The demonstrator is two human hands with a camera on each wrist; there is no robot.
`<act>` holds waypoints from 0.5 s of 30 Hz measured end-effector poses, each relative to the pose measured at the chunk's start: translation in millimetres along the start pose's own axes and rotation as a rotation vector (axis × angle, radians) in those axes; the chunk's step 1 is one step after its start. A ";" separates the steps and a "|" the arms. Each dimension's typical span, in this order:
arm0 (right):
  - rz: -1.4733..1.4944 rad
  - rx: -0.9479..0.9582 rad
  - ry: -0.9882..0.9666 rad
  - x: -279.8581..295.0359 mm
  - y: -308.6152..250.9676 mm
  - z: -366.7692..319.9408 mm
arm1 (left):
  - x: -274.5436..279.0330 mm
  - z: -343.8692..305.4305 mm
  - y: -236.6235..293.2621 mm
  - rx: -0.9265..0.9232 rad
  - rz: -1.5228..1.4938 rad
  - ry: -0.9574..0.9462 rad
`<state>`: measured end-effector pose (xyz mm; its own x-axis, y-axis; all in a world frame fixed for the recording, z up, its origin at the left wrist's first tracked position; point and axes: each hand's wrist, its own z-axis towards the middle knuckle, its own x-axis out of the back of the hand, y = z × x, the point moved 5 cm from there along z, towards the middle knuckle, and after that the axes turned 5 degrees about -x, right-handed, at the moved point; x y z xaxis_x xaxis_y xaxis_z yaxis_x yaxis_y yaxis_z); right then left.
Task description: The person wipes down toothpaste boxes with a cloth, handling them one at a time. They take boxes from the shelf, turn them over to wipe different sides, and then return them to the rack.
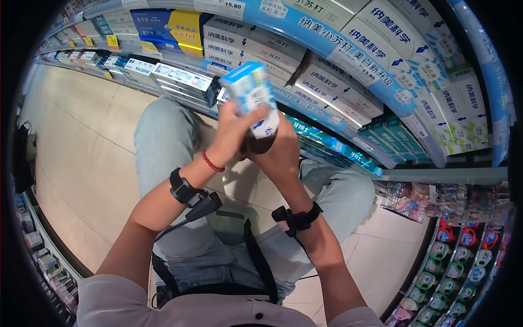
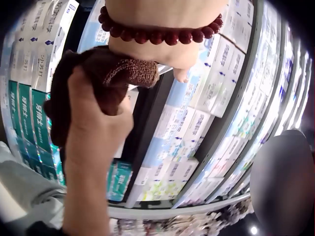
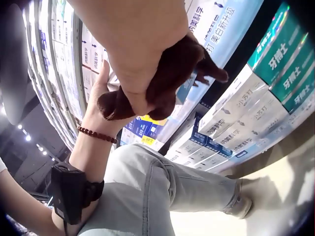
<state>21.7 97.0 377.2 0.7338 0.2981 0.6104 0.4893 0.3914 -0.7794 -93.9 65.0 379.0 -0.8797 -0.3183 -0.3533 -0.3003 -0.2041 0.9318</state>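
A white and blue toothpaste box (image 1: 251, 92) is tilted up in front of the lower shelf, slightly blurred. My left hand (image 1: 231, 131), with a red beaded bracelet on its wrist, grips the box near its lower end, thumb across its face. A dark brown cloth (image 3: 172, 71) is bunched in my right hand (image 1: 282, 148), whose fingers curl round it. Both hands are close together, and the cloth (image 2: 61, 98) lies up against the underside of the box. In the wrist views the cloth and hands hide most of the box.
Shelves of stacked toothpaste boxes (image 1: 256, 46) curve across the front, with a blue price strip (image 1: 348, 46) along one edge. Green boxes (image 1: 392, 139) stand lower right. My bent knees (image 1: 163, 128) flank the hands. Bottles (image 1: 447, 272) line a rack at right.
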 end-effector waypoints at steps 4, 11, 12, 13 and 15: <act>-0.115 0.115 -0.031 -5.0 -2.2 -3.2 | 26.1 12.0 -9.6 0.031 -0.469 0.304; 0.926 -0.292 0.046 -26.9 29.6 -6.6 | 42.0 14.1 -16.7 0.134 -0.760 0.431; 1.070 -0.412 0.032 -35.2 39.9 -8.2 | 40.8 14.8 -19.1 0.113 -0.730 0.405; 1.108 -0.467 0.056 -36.6 43.2 -9.7 | 38.0 15.0 -19.9 0.092 -0.700 0.380; 1.077 -0.558 0.125 -34.9 57.0 -9.9 | 32.3 11.4 -23.2 0.076 -0.685 0.357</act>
<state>28.7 100.2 310.1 0.9142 0.1417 -0.3797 -0.2850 -0.4413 -0.8509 -119.5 70.0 346.9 -0.3205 -0.4258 -0.8462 -0.7703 -0.4027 0.4944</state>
